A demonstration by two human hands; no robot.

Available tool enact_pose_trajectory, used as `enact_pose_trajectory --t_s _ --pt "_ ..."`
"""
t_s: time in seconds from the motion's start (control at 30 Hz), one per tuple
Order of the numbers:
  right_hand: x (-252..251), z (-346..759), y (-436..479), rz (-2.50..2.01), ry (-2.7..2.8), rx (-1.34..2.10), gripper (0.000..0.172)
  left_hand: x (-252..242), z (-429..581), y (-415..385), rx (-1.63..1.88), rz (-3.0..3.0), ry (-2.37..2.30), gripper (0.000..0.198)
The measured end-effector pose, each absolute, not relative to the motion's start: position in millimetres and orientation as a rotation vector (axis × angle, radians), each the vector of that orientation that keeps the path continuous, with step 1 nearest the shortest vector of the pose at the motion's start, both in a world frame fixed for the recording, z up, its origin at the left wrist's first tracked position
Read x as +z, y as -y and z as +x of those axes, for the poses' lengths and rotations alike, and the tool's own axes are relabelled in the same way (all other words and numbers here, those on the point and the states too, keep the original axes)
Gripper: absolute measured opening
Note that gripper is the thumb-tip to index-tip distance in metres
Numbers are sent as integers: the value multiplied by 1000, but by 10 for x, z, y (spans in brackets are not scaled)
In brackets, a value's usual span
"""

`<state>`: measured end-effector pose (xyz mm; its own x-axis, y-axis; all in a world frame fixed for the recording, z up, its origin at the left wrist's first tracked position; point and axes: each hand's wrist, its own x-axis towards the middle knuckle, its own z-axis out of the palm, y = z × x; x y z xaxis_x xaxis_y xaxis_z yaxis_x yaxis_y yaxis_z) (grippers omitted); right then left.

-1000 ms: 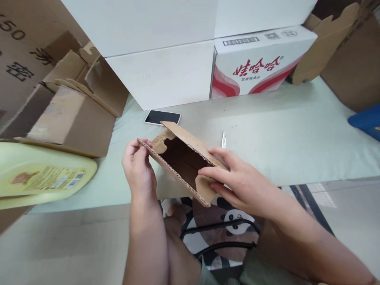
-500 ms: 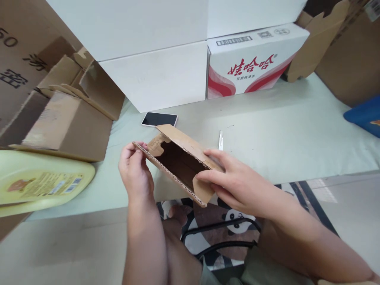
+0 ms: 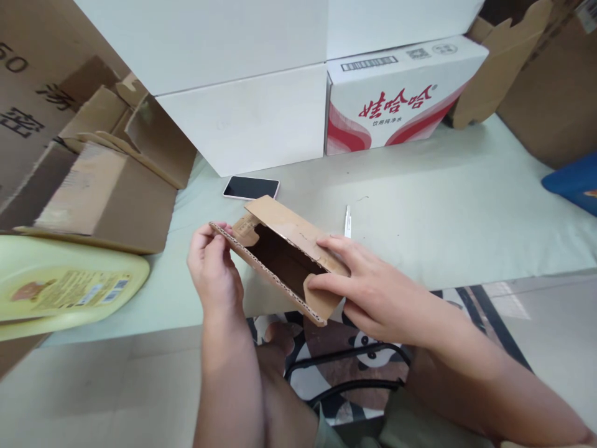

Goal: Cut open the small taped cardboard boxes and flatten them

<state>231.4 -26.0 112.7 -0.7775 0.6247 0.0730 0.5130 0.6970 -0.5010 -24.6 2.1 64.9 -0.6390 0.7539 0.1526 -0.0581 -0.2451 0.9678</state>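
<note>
A small brown cardboard box (image 3: pixel 298 233) is tilted at the table's front edge, its open end facing me and its inside dark. My left hand (image 3: pixel 215 264) pinches the far left corner of the box's lower flap between thumb and fingers. At the near right end, my right hand (image 3: pixel 368 283) grips the box, with fingers on the upper flap and on the small side flap. Beyond that hand lies a small silver blade-like tool (image 3: pixel 347 221), partly hidden behind it. A phone (image 3: pixel 252 187) with a dark screen rests just behind the box.
White cartons (image 3: pixel 242 124) are stacked at the back, beside a red-and-white water carton (image 3: pixel 401 99). On the left stand opened brown boxes (image 3: pixel 140 199) and a yellow bottle (image 3: pixel 79 286). A blue object (image 3: pixel 573 183) sits at the right edge. Below is a panda-print mat (image 3: pixel 368 348).
The box's upper flap has tipped slightly, showing more of its outer face. My right hand's fingers have shifted a little on it; my left hand holds almost the same place.
</note>
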Motion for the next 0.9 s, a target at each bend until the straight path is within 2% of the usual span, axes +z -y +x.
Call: enact_pose_trajectory --t_s 0.37,0.73,0.9 --pt "1124 2323 266 -903 2662 681 53 635 -248 -24 1953 878 -1435 7" --pt "1119 2328 258 -901 2674 732 54 654 -236 -35 1963 835 -1452 14" --pt "1113 2327 256 -887 2670 718 52 641 -241 -36 1954 871 -1476 12"
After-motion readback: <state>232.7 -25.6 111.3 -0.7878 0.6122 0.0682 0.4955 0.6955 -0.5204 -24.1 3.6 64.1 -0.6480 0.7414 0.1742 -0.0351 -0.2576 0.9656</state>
